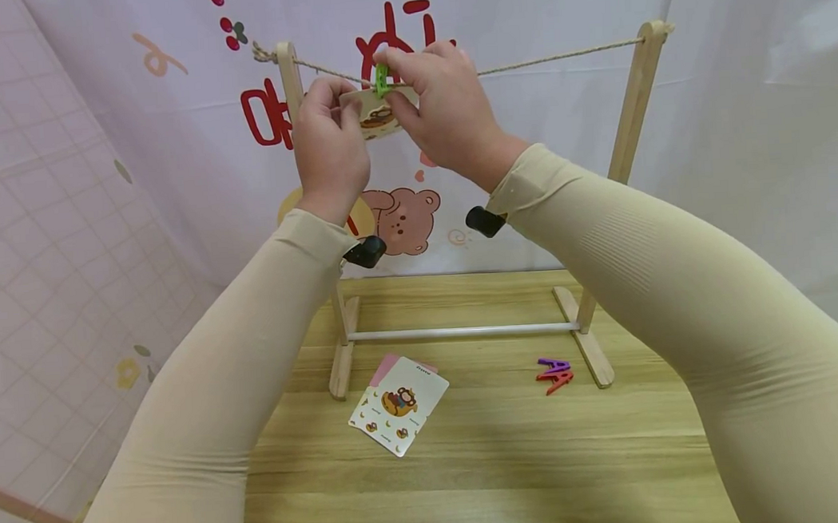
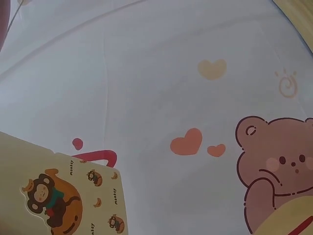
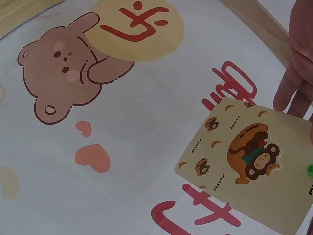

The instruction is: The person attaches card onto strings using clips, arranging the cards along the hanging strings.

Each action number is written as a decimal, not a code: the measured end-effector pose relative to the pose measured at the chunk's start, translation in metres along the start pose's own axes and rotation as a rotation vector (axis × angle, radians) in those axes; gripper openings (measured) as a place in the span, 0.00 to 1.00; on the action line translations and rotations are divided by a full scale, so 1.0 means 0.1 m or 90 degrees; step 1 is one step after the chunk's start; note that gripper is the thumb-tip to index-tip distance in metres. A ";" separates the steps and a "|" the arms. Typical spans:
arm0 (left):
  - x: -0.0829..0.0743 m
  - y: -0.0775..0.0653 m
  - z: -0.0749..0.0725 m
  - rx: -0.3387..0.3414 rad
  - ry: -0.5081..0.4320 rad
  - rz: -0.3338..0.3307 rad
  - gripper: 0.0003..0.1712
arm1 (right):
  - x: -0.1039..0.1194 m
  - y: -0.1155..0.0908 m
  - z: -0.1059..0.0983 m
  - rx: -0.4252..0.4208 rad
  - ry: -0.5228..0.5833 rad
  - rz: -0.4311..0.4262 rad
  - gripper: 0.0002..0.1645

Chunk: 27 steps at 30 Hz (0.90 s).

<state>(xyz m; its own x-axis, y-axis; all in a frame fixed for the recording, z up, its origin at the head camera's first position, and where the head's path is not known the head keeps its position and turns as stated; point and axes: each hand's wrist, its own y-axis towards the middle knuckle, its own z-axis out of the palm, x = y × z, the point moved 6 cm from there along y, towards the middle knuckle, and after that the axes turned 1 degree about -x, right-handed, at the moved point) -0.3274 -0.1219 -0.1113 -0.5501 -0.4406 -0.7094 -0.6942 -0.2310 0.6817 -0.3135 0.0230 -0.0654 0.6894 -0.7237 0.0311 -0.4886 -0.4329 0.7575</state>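
Observation:
A cream card (image 1: 379, 120) with a monkey and banana picture hangs at the twine rope (image 1: 558, 58), between the two hands. My left hand (image 1: 329, 147) pinches the card's left edge, thumb in front. With thumb and fingers, my right hand (image 1: 448, 104) grips a green clothespin (image 1: 382, 80) at the card's top edge, by the rope. Whether its jaws hold both rope and card cannot be told. In the left wrist view the card (image 2: 58, 188) shows at the lower left. The right wrist view shows the card (image 3: 254, 152), with the green clothespin (image 3: 310, 171) at its edge.
A wooden stand's posts (image 1: 633, 112) carry the rope; a white bar (image 1: 459, 332) joins its feet. On the wooden table (image 1: 489, 465) lie a white monkey card (image 1: 406, 410) over a pink one (image 1: 385, 367), plus purple (image 1: 555, 363) and red (image 1: 556, 381) clothespins. A printed cloth (image 1: 526, 127) hangs behind.

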 end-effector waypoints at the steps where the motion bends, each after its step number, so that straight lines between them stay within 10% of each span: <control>1: 0.00 0.00 0.00 0.000 0.001 -0.002 0.11 | 0.00 0.00 0.00 0.000 -0.001 0.001 0.20; 27: -0.10 0.02 -0.04 0.033 -0.020 -0.027 0.20 | -0.09 -0.15 -0.17 -0.054 0.024 -0.027 0.27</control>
<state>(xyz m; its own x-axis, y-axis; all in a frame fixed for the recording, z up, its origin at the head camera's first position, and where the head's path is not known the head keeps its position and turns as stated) -0.3220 -0.1214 -0.1020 -0.5334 -0.4037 -0.7433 -0.7395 -0.2040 0.6415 -0.3033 0.0457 -0.0662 0.7287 -0.6845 0.0218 -0.4130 -0.4138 0.8113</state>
